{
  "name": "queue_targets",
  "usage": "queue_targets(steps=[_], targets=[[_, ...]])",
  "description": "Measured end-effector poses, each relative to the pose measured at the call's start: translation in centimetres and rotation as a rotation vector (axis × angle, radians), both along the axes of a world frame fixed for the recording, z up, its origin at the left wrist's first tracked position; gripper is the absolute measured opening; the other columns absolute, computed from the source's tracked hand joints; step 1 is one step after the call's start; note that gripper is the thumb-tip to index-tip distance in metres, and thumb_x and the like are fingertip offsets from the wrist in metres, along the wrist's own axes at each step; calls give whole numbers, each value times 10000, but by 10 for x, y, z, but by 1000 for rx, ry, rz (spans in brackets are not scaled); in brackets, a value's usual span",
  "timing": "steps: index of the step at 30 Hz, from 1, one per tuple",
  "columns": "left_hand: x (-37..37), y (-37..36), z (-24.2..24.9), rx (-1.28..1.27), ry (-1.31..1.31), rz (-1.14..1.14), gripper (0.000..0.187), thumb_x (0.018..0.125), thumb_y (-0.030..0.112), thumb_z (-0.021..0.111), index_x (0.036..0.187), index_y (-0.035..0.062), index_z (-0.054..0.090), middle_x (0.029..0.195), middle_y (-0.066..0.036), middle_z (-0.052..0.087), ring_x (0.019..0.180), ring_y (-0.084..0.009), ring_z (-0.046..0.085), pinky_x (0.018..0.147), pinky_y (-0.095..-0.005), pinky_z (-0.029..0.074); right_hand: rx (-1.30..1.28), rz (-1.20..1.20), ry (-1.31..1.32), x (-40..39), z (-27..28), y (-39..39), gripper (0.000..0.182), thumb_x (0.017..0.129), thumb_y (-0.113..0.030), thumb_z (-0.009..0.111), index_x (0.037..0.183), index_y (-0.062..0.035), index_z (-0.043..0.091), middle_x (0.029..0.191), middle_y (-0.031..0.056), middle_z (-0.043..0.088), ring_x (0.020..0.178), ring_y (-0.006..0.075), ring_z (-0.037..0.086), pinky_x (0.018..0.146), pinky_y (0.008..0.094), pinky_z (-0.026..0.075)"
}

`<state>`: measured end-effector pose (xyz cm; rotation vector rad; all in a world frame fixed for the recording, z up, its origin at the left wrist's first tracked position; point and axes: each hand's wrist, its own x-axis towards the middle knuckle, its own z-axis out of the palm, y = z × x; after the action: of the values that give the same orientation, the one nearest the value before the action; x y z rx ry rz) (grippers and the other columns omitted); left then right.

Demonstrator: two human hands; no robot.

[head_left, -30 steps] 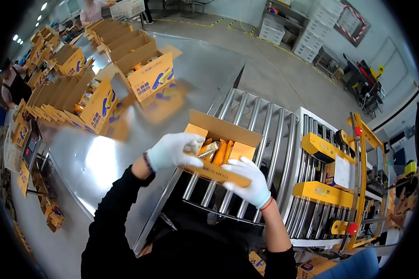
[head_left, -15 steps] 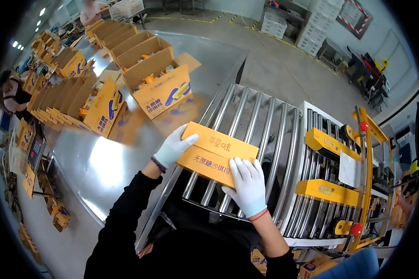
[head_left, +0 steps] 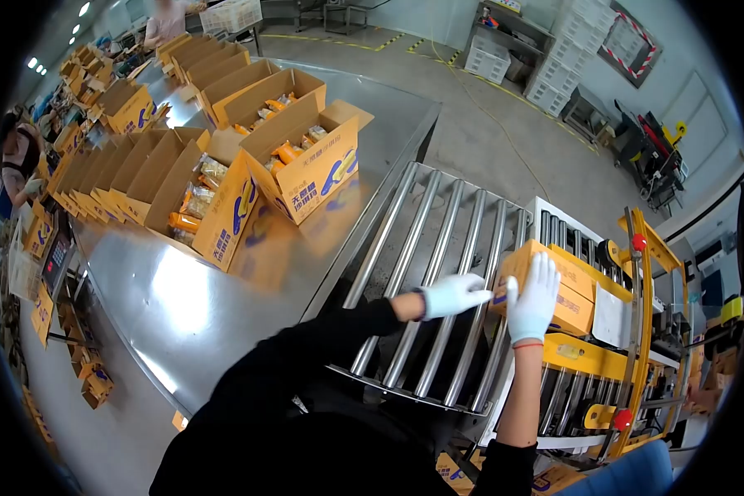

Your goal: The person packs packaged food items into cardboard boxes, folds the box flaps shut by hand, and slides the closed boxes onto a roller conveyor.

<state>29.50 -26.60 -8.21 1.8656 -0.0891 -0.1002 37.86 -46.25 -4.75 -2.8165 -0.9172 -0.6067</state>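
Note:
A closed orange carton (head_left: pixel 566 289) sits on the rollers at the mouth of the yellow sealing machine (head_left: pixel 636 331). My left hand (head_left: pixel 455 294), in a white glove, presses its fingertips against the carton's near left side. My right hand (head_left: pixel 533 299), also gloved, lies flat with spread fingers on the carton's near end and top edge. Neither hand grips it. The carton's far end is partly hidden by the machine's yellow guides.
The steel roller conveyor (head_left: pixel 422 273) runs from me to the machine. On the steel table (head_left: pixel 182 306) at left stand several open orange cartons (head_left: pixel 306 165) holding packets. Other people work at the far left (head_left: pixel 16 157) and top (head_left: pixel 169 21).
The carton's flaps were shut, then both hands slid it right along the rollers from in front of me into the machine's mouth. The open cartons on the table came closer.

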Motion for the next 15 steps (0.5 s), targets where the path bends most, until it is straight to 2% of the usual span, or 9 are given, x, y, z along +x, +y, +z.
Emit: queue_targets(steps=[1,2,5,6,7,8,9,13,15], targets=[[-24,25,25,220,70,118,641,991,487,626,1422,19,551,1321,-248,652,1231,-376,629,1065,-434,482,3,1,2,3,-2,-9,762,934,-289,670,1552,35,364,1595,238,396,1515,380,327,1282,503,194],[-41,54,16,318,-223,344,576,970,405,676,1383,19,564,1286,-256,653,1192,-395,632,1039,-439,491,-3,-33,4,5,-3,-17,723,946,-246,643,1553,31,364,1589,230,407,1507,375,341,1279,504,203],[-88,169,70,923,-561,801,411,866,166,688,1243,13,632,1154,-191,667,1091,-367,619,1000,-502,447,48,-75,-5,15,-10,-28,558,940,-141,611,1471,-11,499,1566,196,447,1490,369,367,1264,492,240],[-100,198,96,1246,-329,964,415,883,189,703,1265,40,637,1175,-163,672,1099,-334,617,1040,-530,394,-31,-71,-16,17,-9,-33,476,927,-106,607,1395,-30,568,1549,189,469,1485,370,373,1259,481,249],[-110,234,80,1397,-578,1201,407,897,244,723,1253,61,647,1141,-151,688,1080,-336,613,1031,-563,378,-109,-67,-29,18,-7,-35,408,913,-72,603,1319,-48,638,1532,181,490,1480,371,380,1254,470,257],[-117,259,71,1420,-504,1262,301,909,294,729,1118,78,706,1069,-124,710,1070,-324,612,1020,-601,366,-117,-80,1,19,-7,-33,332,864,-68,655,1192,-62,705,1510,180,513,1460,378,410,1228,446,310],[-126,270,72,1316,-106,1076,218,908,306,702,950,98,750,944,-110,707,1059,-305,623,1033,-596,400,-116,-81,-1,17,-8,-29,332,864,-68,655,1192,-62,705,1510,180,513,1460,378,410,1228,446,310],[-133,225,75,1198,-346,849,278,905,304,682,731,89,701,778,-134,661,870,-350,625,847,-477,480,518,286,806,-20,-46,11,715,881,-252,796,1479,8,504,1556,225,471,1476,358,421,1231,408,326],[-156,201,79,1100,-430,677,266,907,278,696,732,78,685,772,-120,636,881,-343,618,838,-468,480,526,351,882,-47,-54,41,901,907,-280,799,1581,57,306,1614,264,381,1528,336,344,1260,402,255]])
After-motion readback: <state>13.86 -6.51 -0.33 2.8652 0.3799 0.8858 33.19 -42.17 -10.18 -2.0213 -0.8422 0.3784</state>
